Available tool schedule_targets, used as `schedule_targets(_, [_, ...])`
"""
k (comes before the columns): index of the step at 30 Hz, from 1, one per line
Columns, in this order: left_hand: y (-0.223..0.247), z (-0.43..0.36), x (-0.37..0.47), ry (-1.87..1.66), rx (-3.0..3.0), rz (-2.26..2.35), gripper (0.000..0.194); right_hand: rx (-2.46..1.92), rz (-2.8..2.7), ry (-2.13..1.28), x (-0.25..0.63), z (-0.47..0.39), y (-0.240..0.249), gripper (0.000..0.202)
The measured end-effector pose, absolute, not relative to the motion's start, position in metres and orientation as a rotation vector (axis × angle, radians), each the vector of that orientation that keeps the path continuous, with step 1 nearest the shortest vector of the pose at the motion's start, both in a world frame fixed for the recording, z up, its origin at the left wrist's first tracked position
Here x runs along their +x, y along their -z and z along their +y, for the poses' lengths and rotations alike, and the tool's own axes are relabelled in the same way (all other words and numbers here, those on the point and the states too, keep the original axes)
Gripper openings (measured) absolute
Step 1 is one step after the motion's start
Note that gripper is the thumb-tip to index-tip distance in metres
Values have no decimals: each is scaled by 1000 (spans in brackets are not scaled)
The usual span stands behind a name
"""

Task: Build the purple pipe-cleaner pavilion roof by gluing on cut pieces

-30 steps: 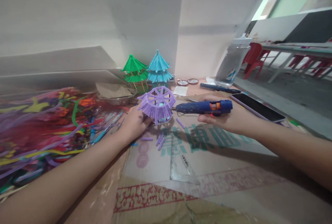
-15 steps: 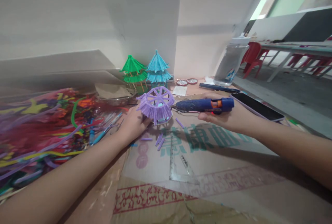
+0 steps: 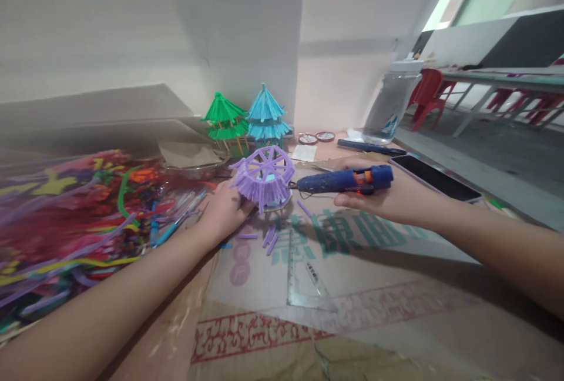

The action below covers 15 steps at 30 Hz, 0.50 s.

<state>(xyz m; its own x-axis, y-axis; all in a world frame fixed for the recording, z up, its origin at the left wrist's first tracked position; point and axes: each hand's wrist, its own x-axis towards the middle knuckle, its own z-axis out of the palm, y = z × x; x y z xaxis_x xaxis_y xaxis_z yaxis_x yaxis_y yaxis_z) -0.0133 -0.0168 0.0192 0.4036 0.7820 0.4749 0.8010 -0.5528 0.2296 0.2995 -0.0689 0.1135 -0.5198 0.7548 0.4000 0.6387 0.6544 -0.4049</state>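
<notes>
My left hand (image 3: pixel 228 207) is closed on the left side of a purple pipe-cleaner pavilion model (image 3: pixel 264 175), whose wheel-like spoked top and fringed roof face me. A blue hot glue gun (image 3: pixel 343 181) lies in my right hand (image 3: pixel 370 201), its nozzle pointing left at the right edge of the purple roof. Whether the tip touches the roof I cannot tell. Several short purple pipe-cleaner pieces (image 3: pixel 271 240) lie on the cardboard (image 3: pixel 247 287) below the model. Behind it stand a green pavilion model (image 3: pixel 225 116) and a blue pavilion model (image 3: pixel 267 113).
A pile of colourful pipe cleaners (image 3: pixel 88 210) spreads on the left. A clear set square (image 3: pixel 308 281) lies in front. To the right are a phone (image 3: pixel 436 178), a dark flat tool (image 3: pixel 370 147) and a water bottle (image 3: pixel 392 102). White boards (image 3: pixel 352 46) stand behind.
The view has shifted very slightly. Both hands, the purple model and the glue gun keep nearly the same positions, with the nozzle still at the roof's right edge.
</notes>
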Motion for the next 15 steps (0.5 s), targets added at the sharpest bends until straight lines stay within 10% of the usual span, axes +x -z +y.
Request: schedule_targets(15, [-23, -21, -11, 734, -2553, -1625, 32, -1186, -2187, -649, 314, -52, -124, 37])
